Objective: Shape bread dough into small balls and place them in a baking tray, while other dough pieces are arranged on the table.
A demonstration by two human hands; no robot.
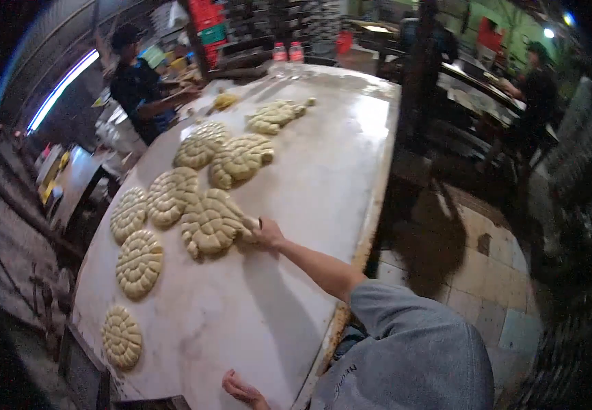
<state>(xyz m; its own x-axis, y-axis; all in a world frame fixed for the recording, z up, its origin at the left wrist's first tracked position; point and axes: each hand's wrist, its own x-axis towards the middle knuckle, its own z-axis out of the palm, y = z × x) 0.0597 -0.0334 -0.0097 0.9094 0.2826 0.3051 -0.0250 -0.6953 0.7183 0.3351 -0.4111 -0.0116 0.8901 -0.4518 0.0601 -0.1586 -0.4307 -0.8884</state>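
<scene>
My right hand (266,234), reaching over the table from a grey sleeve, is closed around the tail end of a segmented dough rope. The rest of that rope lies in a loose, uneven coil (210,222) to the left of the hand. Low in the view, my left hand (243,389) hovers by the table's near part, fingers loosely bent and apart, with nothing visible in it. Several pale, notched dough coils lie around: a round one (139,264), a smaller one nearest me (122,337), and one with a ragged end (241,158).
The pale worktable (310,273) has a worn edge along its right side. At its far end stand two bottles with red tops (288,53) and a yellowish lump (225,101). A person (139,85) works at the far left; another (535,85) is at a right-hand bench. Dark trays (84,369) border the near left.
</scene>
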